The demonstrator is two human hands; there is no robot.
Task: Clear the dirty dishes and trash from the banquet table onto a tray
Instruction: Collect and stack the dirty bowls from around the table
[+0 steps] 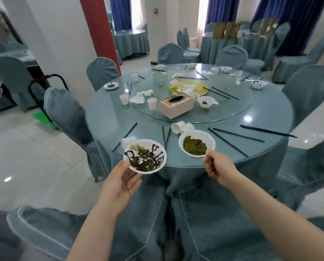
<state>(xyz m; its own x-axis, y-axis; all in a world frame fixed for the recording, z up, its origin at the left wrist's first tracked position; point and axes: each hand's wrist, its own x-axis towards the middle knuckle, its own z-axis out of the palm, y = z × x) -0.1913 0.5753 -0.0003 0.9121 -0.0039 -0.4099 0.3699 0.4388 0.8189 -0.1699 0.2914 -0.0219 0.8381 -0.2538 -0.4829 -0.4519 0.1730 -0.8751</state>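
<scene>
From the head view, my left hand point(120, 182) cups a sauce-smeared bowl point(145, 156) from beneath, held off the worktop point(108, 117) edge. My right hand point(218, 169) pinches the near rim of a second bowl point(196, 143) on the worktop, holding green liquid. Both look light, thin, flexible; I'd keep them level.

Glossy glass tabletop point(108, 117); matt cloth chair covers point(67, 113)

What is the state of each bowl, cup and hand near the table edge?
left hand: holds dark-smeared bowl off the table
right hand: pinches rim of green-sauce bowl
two paper cups: tipped over
tissue box: upright on turntable
</scene>
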